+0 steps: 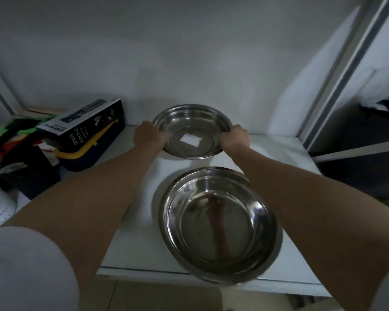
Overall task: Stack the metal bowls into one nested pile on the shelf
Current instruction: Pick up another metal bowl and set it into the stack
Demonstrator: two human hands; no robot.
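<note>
- Fingers of your left hand (149, 136) and right hand (234, 138) are curled over opposite sides of the far bowl's (192, 131) rim, pinching it; fingertips are hidden behind the rim, so exact grip depth can't be told
- Far bowl sits at the back of the shelf (283, 153), tilted toward you, white sticker (191, 140) inside
- Near bowl (220, 223) is at the shelf's front edge, overhanging it, well apart from the far one
- Step in hand, as it looks: pickup of the far bowl, nesting not yet done
- Next move calls for lifting it clear, bringing it over the near bowl, centring rims, lowering level
- Spray bottle box (85, 126) lies just left of your left hand, so watch that side
</note>
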